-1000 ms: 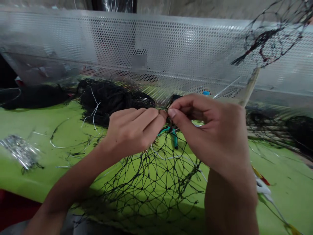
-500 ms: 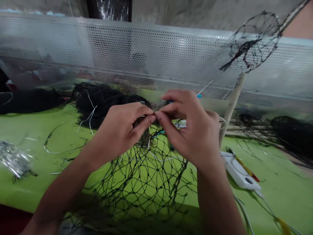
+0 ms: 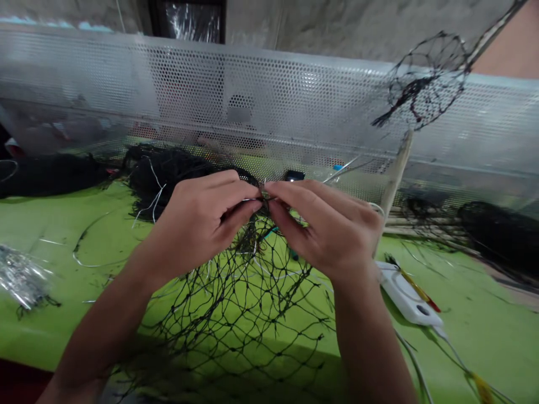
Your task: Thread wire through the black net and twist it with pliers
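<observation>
Closely, left hand (image 3: 200, 216) and right hand (image 3: 337, 235) pinch black netting (image 3: 277, 321).

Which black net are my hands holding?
The front net, its top between your left hand and right hand; the round net hangs untouched at upper right, black heaps lie behind.

Left hand (image 3: 206, 219): bunched fist a second ago, now thumb-forefinger pinch. Right hand (image 3: 332, 227): forefinger, raised half second ago, now lowered toward thumb. Dark strands (image 3: 265, 203) now showing between fingertips. Teal-handled tool (image 3: 295, 253) more hidden than at first; white corded box (image 3: 410, 294) uncovered.
</observation>
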`<state>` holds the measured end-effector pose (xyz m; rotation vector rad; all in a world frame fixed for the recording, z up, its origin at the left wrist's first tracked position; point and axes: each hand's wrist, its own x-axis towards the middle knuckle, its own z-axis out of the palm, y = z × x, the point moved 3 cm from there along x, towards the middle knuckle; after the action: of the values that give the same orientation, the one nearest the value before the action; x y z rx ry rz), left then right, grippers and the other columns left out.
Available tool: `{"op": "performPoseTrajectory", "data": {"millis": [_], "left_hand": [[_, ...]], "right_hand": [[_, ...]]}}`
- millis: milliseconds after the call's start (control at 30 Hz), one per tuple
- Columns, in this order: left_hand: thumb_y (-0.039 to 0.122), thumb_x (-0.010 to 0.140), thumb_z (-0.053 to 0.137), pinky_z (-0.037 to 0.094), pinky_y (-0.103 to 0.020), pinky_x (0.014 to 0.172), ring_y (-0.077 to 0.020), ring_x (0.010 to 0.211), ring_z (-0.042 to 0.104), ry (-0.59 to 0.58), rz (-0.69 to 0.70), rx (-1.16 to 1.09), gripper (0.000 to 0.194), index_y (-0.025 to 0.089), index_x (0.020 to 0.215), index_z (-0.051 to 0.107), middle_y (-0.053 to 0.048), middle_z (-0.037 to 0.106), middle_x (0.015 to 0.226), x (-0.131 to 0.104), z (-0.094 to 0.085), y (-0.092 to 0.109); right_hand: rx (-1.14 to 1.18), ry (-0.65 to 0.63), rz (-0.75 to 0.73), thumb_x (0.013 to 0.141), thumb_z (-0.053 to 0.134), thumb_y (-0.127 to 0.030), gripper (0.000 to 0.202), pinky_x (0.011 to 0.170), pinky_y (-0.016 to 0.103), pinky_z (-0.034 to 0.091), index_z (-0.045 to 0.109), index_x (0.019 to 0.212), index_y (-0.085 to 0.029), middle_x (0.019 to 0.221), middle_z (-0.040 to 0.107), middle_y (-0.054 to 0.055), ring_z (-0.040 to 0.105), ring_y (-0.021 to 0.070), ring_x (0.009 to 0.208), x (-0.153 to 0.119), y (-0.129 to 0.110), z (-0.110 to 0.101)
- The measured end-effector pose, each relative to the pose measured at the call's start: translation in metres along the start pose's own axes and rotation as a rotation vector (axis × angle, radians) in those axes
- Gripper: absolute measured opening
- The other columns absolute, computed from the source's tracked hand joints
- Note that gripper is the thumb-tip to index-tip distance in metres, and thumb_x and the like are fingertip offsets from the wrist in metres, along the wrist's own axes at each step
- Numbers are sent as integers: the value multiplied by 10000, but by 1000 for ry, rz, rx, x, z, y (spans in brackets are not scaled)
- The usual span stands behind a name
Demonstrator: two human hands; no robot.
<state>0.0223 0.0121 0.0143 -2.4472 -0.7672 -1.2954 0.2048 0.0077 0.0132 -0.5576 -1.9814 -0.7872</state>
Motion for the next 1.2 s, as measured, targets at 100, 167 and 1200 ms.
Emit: {"op": "performPoseTrajectory", "data": {"millis": [100, 167, 1200], "left_hand": [[157, 995, 632, 398, -248, 617, -90, 644, 516, 33, 17, -7, 109, 156, 913, 704, 27, 573, 735, -1, -2, 1], [159, 994, 628, 389, -257, 607, -94, 631, 499, 34, 21, -6, 135, 160, 880, 699, 26, 560, 718, -1, -3, 0], [184, 898, 618, 198, -220, 399, -64, 464, 321, -131, -450, -445, 216, 166, 687, 659, 53, 413, 524, 1, 6, -13]], "right_hand": [[-19, 32, -23, 941, 691, -81, 206, 752, 245, 610, 721, 1098, -211, 966, 822, 10, 771, 140, 822, 1, -2, -1], [-17, 38, -47, 934, 691, -73, 227, 752, 255, 609, 718, 1107, -218, 972, 821, 12, 768, 147, 828, 0, -2, 0], [143, -216, 100, 994, 576, -263, 185, 790, 380, 582, 694, 1113, -185, 1053, 739, 98, 692, 241, 964, 4, -3, 12]]}}
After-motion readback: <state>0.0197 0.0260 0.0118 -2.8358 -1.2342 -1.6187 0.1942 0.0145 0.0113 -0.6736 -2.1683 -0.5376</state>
